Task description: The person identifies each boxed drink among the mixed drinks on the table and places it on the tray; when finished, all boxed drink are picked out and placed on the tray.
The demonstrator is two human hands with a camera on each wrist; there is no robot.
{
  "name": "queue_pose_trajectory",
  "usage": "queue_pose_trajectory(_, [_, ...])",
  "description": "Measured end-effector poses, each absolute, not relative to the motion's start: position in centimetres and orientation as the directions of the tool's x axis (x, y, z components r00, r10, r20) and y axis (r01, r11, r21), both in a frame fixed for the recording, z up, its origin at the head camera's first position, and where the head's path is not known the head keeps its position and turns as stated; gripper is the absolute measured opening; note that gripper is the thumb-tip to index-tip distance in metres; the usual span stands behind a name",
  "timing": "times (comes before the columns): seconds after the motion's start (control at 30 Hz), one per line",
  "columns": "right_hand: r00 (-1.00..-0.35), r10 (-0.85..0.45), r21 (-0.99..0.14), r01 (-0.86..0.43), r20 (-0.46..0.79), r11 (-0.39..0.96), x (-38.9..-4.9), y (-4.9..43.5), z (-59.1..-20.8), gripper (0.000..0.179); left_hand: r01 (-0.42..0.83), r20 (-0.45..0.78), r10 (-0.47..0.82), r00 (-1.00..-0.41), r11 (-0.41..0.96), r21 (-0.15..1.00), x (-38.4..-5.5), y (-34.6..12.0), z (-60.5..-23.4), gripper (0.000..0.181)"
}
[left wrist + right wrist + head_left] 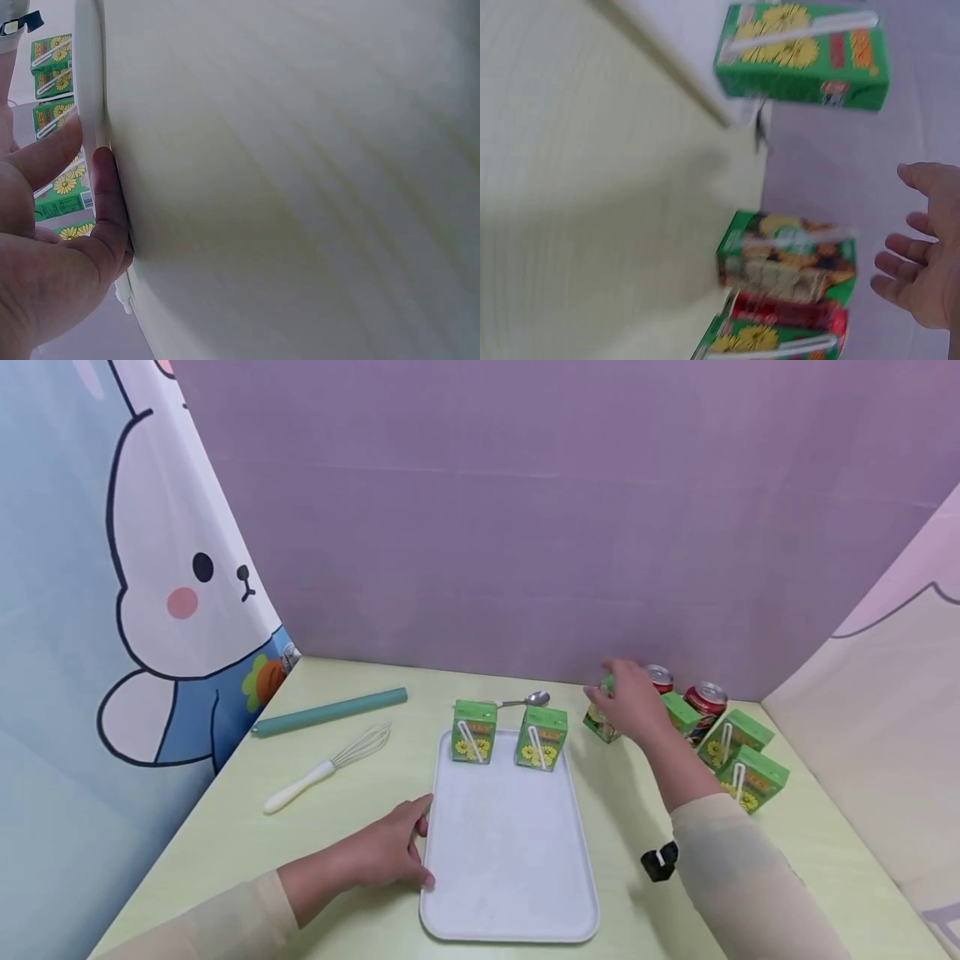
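My left hand holds the left edge of a white rectangular tray, thumb and fingers at its rim. Two green drink cartons with yellow flowers and white straws stand at the tray's far end. My right hand is reached out to the far right, over another green carton that it partly covers. In the right wrist view, the fingers are spread loosely apart from that carton, and nothing is between them. More green cartons and two red cans stand beside it.
A whisk with a white handle and a teal stick lie on the left of the table. Behind the tray lies a metal spoon. Purple cloth hangs along the table's back edge.
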State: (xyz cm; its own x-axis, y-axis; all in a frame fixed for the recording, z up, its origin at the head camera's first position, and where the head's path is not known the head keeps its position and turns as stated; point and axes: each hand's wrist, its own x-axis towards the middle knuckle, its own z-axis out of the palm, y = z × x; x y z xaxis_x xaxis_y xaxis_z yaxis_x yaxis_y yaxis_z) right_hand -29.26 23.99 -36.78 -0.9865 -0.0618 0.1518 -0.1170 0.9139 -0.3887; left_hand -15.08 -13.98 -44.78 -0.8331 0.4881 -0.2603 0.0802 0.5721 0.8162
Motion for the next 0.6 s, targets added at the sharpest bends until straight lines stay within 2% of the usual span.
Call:
queue_pose_trajectory(0.3, [-0.993,-0.024,-0.245,-0.052,0.114,0.968,-30.4,26.0,-39.0,0.073,0.088,-0.262,0.493,-0.829,0.579,0.810,-15.1,-14.0,-44.8,0.115])
queue_pose_trajectory(0.6, [-0.992,0.058,-0.285,0.023,0.116,0.958,-31.8,26.1,-40.3,0.075,0.076,-0.271,0.487,-0.830,0.581,0.810,-15.1,-14.0,-44.9,0.116])
